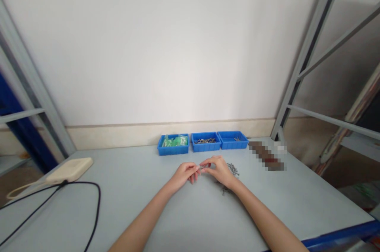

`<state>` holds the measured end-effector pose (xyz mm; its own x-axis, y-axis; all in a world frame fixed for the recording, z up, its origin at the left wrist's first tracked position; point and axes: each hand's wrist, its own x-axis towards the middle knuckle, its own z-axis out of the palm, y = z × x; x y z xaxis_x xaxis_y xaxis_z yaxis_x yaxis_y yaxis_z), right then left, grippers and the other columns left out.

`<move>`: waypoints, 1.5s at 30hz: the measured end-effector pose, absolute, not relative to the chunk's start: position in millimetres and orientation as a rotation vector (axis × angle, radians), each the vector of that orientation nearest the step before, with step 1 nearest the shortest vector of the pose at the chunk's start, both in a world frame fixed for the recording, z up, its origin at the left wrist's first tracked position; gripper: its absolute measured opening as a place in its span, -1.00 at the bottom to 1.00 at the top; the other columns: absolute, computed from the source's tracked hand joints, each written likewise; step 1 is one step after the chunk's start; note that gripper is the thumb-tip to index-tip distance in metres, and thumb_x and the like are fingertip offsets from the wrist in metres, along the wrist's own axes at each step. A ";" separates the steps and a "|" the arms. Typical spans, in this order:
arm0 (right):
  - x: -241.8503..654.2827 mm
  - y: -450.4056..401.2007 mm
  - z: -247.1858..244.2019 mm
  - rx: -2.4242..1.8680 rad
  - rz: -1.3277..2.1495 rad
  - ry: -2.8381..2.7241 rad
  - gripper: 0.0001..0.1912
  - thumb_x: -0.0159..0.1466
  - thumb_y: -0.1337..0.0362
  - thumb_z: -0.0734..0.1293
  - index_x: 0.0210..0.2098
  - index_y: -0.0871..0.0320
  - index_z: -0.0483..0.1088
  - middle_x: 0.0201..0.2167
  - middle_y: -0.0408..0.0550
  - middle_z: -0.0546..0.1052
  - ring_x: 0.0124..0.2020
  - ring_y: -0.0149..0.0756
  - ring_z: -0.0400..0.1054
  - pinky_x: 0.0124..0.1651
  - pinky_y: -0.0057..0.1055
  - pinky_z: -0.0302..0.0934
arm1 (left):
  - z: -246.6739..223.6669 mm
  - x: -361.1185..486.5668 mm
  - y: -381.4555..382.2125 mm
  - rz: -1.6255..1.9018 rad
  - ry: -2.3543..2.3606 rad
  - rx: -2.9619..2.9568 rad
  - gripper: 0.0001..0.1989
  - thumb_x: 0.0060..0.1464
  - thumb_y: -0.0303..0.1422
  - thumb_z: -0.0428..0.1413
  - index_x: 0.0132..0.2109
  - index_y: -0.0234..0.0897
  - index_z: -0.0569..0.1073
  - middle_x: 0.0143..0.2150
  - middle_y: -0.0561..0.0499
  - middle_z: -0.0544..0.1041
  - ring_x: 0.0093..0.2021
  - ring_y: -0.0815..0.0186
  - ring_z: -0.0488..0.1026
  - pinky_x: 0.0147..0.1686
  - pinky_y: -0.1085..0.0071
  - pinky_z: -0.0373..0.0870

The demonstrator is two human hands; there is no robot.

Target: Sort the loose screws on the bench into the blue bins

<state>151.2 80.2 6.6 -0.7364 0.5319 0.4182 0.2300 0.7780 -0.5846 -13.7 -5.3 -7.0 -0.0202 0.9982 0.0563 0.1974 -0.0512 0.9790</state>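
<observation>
My left hand [186, 172] and my right hand [218, 168] meet above the middle of the table, both closed in a pinch. Between their fingertips is a small, thin grey metal screw [204, 167], partly covered by the fingers. Just beyond my right wrist lies a loose pile of grey screws [233, 169] on the tabletop. A few more screws [225, 191] lie beside that wrist on the near side, partly hidden by the forearm.
Along the wall stand a blue bin [173, 150] with green-and-white packets, a blue bin [206, 147] of screws and a blue bin [233, 145] with few pieces. A white box [70, 169] and black cable [98, 200] lie left. A blurred brown patch [265, 154] is right.
</observation>
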 end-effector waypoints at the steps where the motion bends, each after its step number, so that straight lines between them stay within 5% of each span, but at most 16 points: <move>1: 152.1 80.8 7.0 -0.586 0.691 -2.391 -0.81 0.15 0.13 0.31 -0.33 0.06 0.51 -0.34 -0.11 0.57 -0.26 -0.26 0.38 -0.06 -0.33 0.06 | -6.2 -13.4 -6.1 1.182 1.353 1.378 -0.63 -0.06 -0.08 0.07 -0.43 -0.37 0.40 -0.63 0.07 0.38 -0.64 0.44 0.29 -0.60 0.51 0.20; 9: 157.4 76.8 15.3 -0.513 0.805 -2.417 -0.82 0.20 0.22 0.25 -0.34 0.15 0.47 -0.35 -0.10 0.55 -0.32 -0.32 0.38 -0.17 -0.44 0.15 | -6.7 -12.1 -6.4 1.212 1.355 1.423 -0.67 -0.08 -0.11 0.11 -0.39 -0.35 0.38 -0.62 0.09 0.39 -0.64 0.44 0.30 -0.59 0.50 0.24; 15: 152.9 71.7 10.6 -0.466 0.902 -2.508 -0.66 0.28 0.27 0.11 -0.51 0.19 0.39 -0.55 -0.15 0.46 -0.47 -0.39 0.30 -0.33 -0.51 0.13 | -10.0 -11.0 -2.9 1.212 1.331 1.424 -0.57 -0.03 0.00 0.00 -0.51 -0.33 0.32 -0.68 0.09 0.33 -0.69 0.46 0.27 -0.64 0.53 0.20; 21: 150.1 75.1 6.5 -0.509 0.768 -2.406 -0.80 0.24 0.20 0.21 -0.35 0.17 0.40 -0.39 -0.11 0.48 -0.36 -0.36 0.31 -0.28 -0.50 0.11 | -9.0 -12.8 -2.9 1.261 1.337 1.425 -0.59 -0.09 -0.01 0.07 -0.40 -0.33 0.34 -0.65 0.11 0.36 -0.69 0.46 0.28 -0.67 0.54 0.19; 27: 152.4 75.3 10.0 -0.509 0.802 -2.502 -0.57 0.33 0.17 0.04 -0.50 0.17 0.39 -0.58 -0.16 0.41 -0.49 -0.38 0.26 -0.33 -0.49 0.08 | -10.0 -9.0 -2.4 1.264 1.336 1.399 -0.56 -0.02 0.02 -0.02 -0.45 -0.33 0.33 -0.68 0.10 0.35 -0.70 0.45 0.27 -0.66 0.53 0.19; 33: 153.7 73.8 10.3 -0.527 0.802 -2.425 -0.74 0.26 0.17 0.16 -0.34 0.17 0.40 -0.46 -0.13 0.45 -0.44 -0.38 0.26 -0.34 -0.50 0.09 | -10.3 -10.4 -3.6 1.245 1.342 1.436 -0.63 -0.06 -0.05 0.08 -0.41 -0.31 0.33 -0.63 0.11 0.39 -0.67 0.45 0.29 -0.63 0.53 0.22; 38: 153.5 87.4 15.3 -0.461 0.862 -2.561 -0.71 0.24 0.20 0.15 -0.46 0.20 0.40 -0.57 -0.18 0.40 -0.53 -0.43 0.21 -0.46 -0.54 0.04 | -8.1 -12.7 -4.3 1.211 1.357 1.350 -0.44 -0.01 0.12 -0.13 -0.47 -0.34 0.37 -0.67 0.04 0.39 -0.67 0.42 0.31 -0.59 0.49 0.24; 45: 186.1 177.1 68.5 -1.259 0.002 -2.331 -0.56 0.30 0.05 0.04 -0.21 0.21 0.41 -0.37 0.07 0.51 -0.34 -0.23 0.36 -0.34 -0.42 0.12 | -9.8 -18.7 -2.5 1.154 1.339 1.338 -0.32 0.00 0.18 -0.25 -0.44 -0.37 0.40 -0.65 0.00 0.42 -0.67 0.42 0.34 -0.61 0.52 0.16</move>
<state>186.1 177.1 68.5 -0.4560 0.7870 0.4155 0.7864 0.5749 -0.2258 -18.7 -2.5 -9.8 -0.0185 0.9996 0.0215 0.1685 -0.0180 0.9855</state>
